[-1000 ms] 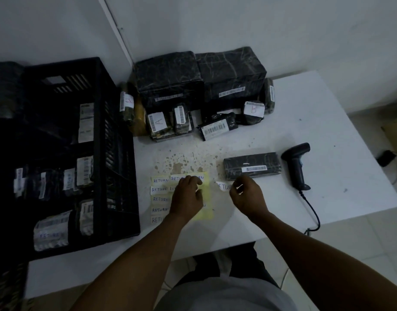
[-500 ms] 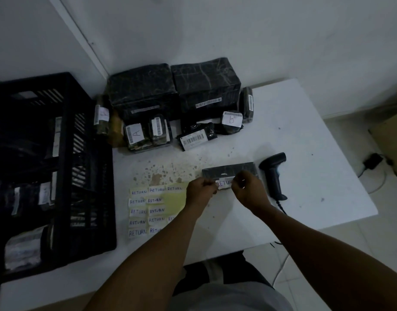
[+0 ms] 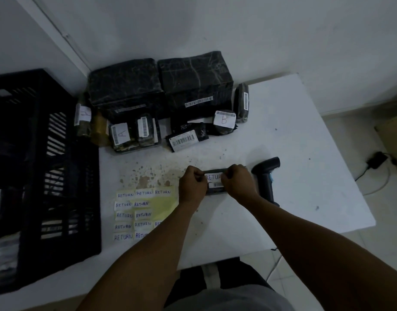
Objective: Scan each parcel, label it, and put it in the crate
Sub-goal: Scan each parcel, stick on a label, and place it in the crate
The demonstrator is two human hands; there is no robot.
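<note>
A flat black parcel (image 3: pixel 215 191) lies on the white table (image 3: pixel 294 153) in front of me. A white RETURN label (image 3: pixel 212 177) sits over its top face. My left hand (image 3: pixel 192 187) pinches the label's left end and my right hand (image 3: pixel 236 185) pinches its right end, both resting on the parcel. The black barcode scanner (image 3: pixel 266 176) lies just right of my right hand. The black crate (image 3: pixel 42 176) stands at the left with labelled parcels inside.
A yellow sheet (image 3: pixel 164 203) with several RETURN stickers lies left of my hands. Several black wrapped parcels (image 3: pixel 193 86) with barcodes stand at the table's back against the wall. The scanner's cable hangs off the front edge.
My hands carried one RETURN label from the sticker sheet to the flat parcel and now hold it down on its top. The camera view shifted left.
</note>
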